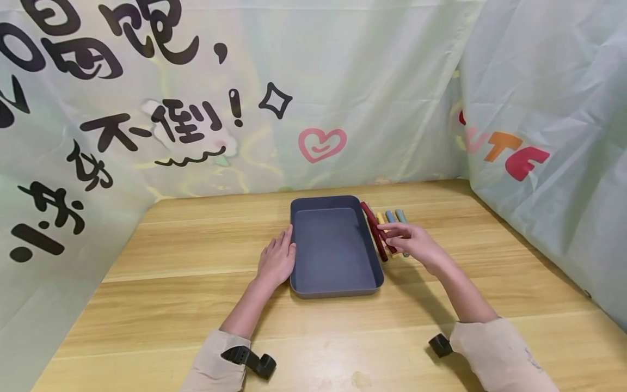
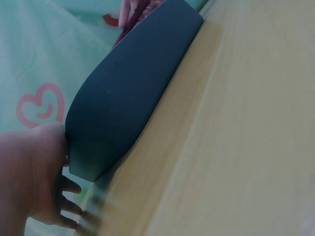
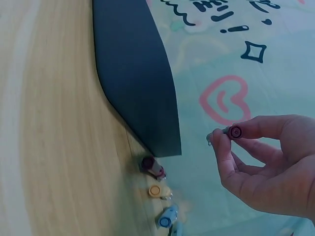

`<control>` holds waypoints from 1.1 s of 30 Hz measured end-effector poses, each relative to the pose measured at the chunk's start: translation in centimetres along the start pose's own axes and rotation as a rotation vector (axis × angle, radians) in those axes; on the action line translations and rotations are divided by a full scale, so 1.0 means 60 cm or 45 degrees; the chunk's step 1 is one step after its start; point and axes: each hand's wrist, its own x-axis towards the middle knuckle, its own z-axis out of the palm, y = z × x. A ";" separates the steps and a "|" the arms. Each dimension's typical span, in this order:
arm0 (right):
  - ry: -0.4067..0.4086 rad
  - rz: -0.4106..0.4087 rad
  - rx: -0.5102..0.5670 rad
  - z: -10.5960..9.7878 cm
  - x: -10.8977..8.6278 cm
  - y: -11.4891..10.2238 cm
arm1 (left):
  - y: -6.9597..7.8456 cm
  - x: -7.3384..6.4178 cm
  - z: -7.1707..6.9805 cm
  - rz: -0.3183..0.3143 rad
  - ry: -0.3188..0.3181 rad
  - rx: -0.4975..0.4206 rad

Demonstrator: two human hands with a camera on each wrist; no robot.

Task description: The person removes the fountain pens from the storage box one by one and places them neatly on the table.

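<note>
My left hand (image 1: 277, 260) lies along the left wall of a dark blue-grey rectangular tray (image 1: 335, 292), its fingers stretched forward and touching the side. On the tray's other side, my right hand (image 1: 415, 243) pinches a dark red pen (image 3: 236, 132) between thumb and fingers, lifted above the others. A second dark red pen (image 3: 153, 167) lies close by the tray's right wall. Beside it, in a row, come a yellow pen (image 3: 158, 191), a blue pen (image 3: 168, 216) and a teal pen (image 1: 401, 216), partly covered by the right hand in the head view.
The wooden table (image 1: 196, 245) runs back to a printed cloth (image 1: 392, 109) with dark lettering and a pink heart. Another cloth panel (image 1: 553, 109) borders the right side. Each wrist wears a small black camera, one by the left sleeve (image 1: 215, 354).
</note>
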 end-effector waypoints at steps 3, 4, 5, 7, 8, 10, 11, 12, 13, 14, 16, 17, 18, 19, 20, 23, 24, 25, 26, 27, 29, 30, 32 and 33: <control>0.031 -0.007 0.004 -0.010 -0.003 0.004 | 0.000 0.000 0.000 0.000 -0.004 0.002; 0.040 -0.006 0.002 -0.013 -0.004 0.005 | 0.000 0.000 0.001 -0.001 -0.005 0.003; 0.046 -0.001 0.001 -0.016 -0.004 0.006 | 0.000 0.000 0.001 -0.002 -0.006 0.003; 0.051 0.004 0.005 -0.022 -0.005 0.009 | 0.000 -0.001 0.001 -0.005 -0.009 0.002; 0.055 0.010 0.003 -0.024 -0.005 0.010 | 0.000 -0.001 0.001 -0.006 -0.010 0.002; 0.065 0.014 -0.014 -0.030 -0.004 0.012 | 0.000 0.000 0.001 -0.006 -0.010 0.001; 0.070 0.015 -0.022 -0.033 -0.003 0.014 | 0.000 0.000 0.001 -0.004 -0.010 0.000; 0.078 0.016 -0.030 -0.036 -0.002 0.016 | 0.000 0.000 0.001 -0.003 -0.010 -0.001; 0.087 0.019 -0.038 -0.038 -0.002 0.018 | 0.000 0.000 0.001 -0.002 -0.010 0.000; 0.094 0.023 -0.042 -0.041 -0.002 0.019 | 0.000 0.000 0.001 -0.002 -0.009 0.001; 0.103 0.025 -0.050 -0.044 -0.001 0.024 | 0.000 0.000 0.001 -0.002 -0.010 0.000; 0.105 0.030 -0.050 -0.046 -0.001 0.026 | 0.000 0.000 0.001 -0.003 -0.011 0.001; 0.109 0.035 -0.048 -0.048 -0.002 0.028 | 0.000 0.000 0.002 -0.003 -0.012 0.000; 0.110 0.041 -0.046 -0.049 -0.002 0.030 | 0.000 0.000 0.002 -0.003 -0.013 0.001; 0.112 0.046 -0.044 -0.051 -0.003 0.032 | 0.000 0.000 0.003 -0.001 -0.012 0.000; 0.116 0.071 -0.042 -0.057 -0.005 0.039 | 0.001 0.001 0.004 0.006 -0.012 -0.005; 0.118 0.077 -0.040 -0.059 -0.005 0.041 | 0.001 0.001 0.004 0.006 -0.013 -0.004; 0.121 0.082 -0.037 -0.062 -0.005 0.043 | 0.001 0.001 0.004 0.006 -0.012 -0.004; 0.127 0.084 -0.037 -0.064 -0.005 0.045 | 0.001 0.001 0.004 0.005 -0.013 -0.004; 0.134 0.084 -0.038 -0.066 -0.004 0.048 | 0.002 0.001 0.004 0.005 -0.014 -0.003; 0.144 0.082 -0.031 -0.071 -0.003 0.051 | 0.001 0.000 0.003 0.003 -0.016 0.000; 0.152 0.079 -0.028 -0.073 -0.003 0.052 | 0.001 0.000 0.002 0.003 -0.016 0.002; 0.162 0.067 -0.020 -0.076 -0.001 0.055 | 0.001 0.000 0.001 0.006 -0.014 0.004; 0.165 0.064 -0.015 -0.077 -0.001 0.056 | 0.001 -0.001 0.000 0.003 -0.014 0.004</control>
